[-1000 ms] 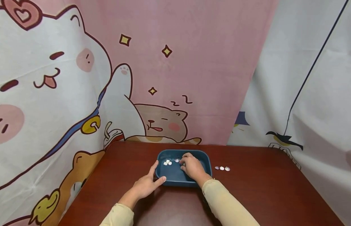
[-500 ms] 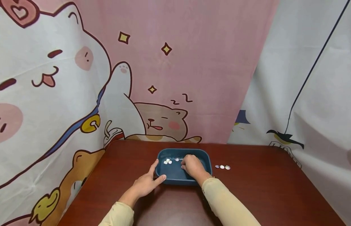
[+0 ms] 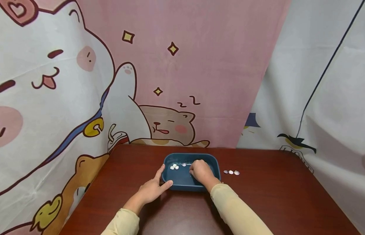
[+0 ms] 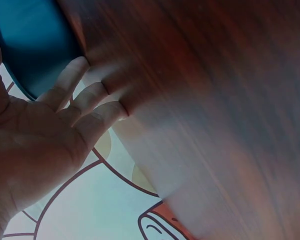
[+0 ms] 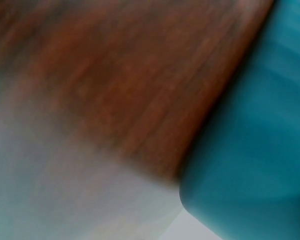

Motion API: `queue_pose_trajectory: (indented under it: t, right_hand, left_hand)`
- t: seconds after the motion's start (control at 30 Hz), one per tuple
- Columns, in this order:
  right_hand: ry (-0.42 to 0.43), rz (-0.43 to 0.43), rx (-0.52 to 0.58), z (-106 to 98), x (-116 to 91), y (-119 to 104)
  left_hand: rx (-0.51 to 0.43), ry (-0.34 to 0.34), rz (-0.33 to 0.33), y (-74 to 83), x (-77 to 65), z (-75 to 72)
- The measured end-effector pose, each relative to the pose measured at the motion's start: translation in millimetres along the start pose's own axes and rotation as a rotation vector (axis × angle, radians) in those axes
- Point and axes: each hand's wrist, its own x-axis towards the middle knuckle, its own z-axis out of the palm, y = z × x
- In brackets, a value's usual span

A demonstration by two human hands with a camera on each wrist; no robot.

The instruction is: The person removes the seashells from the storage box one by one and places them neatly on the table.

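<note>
A blue rectangular tray (image 3: 180, 178) sits on the brown table. My left hand (image 3: 151, 188) rests at its left front corner, with fingers straight along the left side and thumb at the near rim. In the left wrist view those fingers (image 4: 67, 80) lie extended beside the tray. Over the tray's right half my right hand (image 3: 201, 171) reaches down inside, fingers bent toward the floor; I cannot tell whether they hold anything. Several small white shell-like pieces (image 3: 174, 166) cluster at the tray's left. One pale purplish piece (image 3: 184, 164) lies near the right fingertips.
Right of the tray, three small pale shell-like pieces (image 3: 230, 172) lie in a row on the table (image 3: 276, 195). Behind the table hangs a pink and white cartoon curtain (image 3: 223, 65). In the right wrist view, the tray's outer wall (image 5: 250, 150) fills the right side.
My right hand has moved slightly right inside the tray, and its fingertips have drawn away from the purplish piece. The left hand stays put. The head view has tilted slightly down.
</note>
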Motion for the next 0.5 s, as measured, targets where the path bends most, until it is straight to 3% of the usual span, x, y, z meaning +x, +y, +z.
queue_pose_trajectory:
  t: [0.23,0.5]
  right_hand:
    - [0.005,0.008,-0.028,0.1,1.3,-1.0]
    - [-0.016,0.078,-0.006,-0.7,0.4,-3.6]
  left_hand:
    - [0.003,0.007,0.005,-0.8,-1.2,-0.6]
    - [0.012,0.001,0.016,0.5,-1.0,-3.1]
